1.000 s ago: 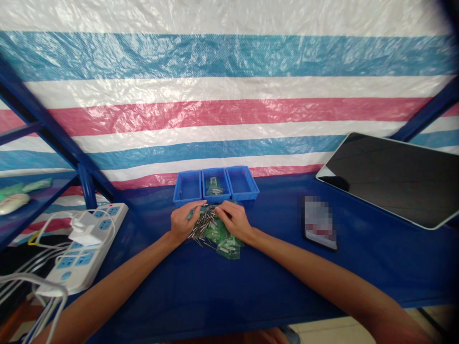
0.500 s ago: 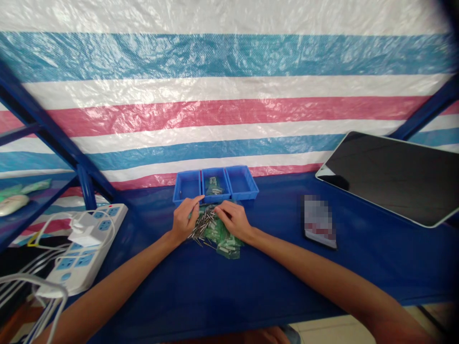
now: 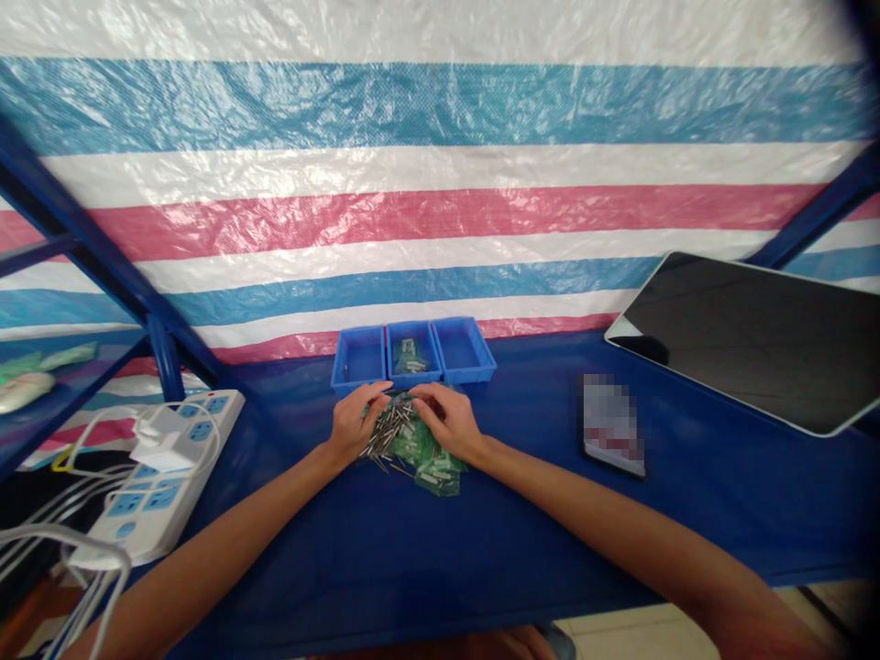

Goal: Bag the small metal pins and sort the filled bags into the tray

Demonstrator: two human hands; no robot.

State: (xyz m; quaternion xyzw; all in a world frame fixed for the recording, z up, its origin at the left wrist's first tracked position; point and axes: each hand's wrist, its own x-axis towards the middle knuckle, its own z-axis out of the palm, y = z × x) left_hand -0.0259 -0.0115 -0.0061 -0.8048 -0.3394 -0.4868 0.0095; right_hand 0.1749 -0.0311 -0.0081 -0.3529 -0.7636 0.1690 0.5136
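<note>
A heap of thin metal pins (image 3: 390,426) lies on the blue table, with green plastic bags (image 3: 440,477) of small metal parts against its right side. My left hand (image 3: 356,423) is over the left edge of the heap, thumb and fingers drawn together at the far side. Opposite it, my right hand (image 3: 450,420) rests above the green bags with its fingers bent and thumb close to them. The fingertips of both hands nearly meet; what they pinch is too small or hidden to make out. Just beyond stand three joined blue trays (image 3: 467,375); the middle one contains a bag of parts.
At the left lies a white power strip (image 3: 185,486) with a charger and cables. On the right are a blurred-out phone-like object (image 3: 611,426) and a dark-screened tablet or monitor (image 3: 749,339). A striped plastic sheet (image 3: 440,220) hangs behind the table (image 3: 412,568).
My left index finger has lowered and curled in toward the thumb. The right hand's fingers have shifted slightly toward the far side. The heap and trays look the same.
</note>
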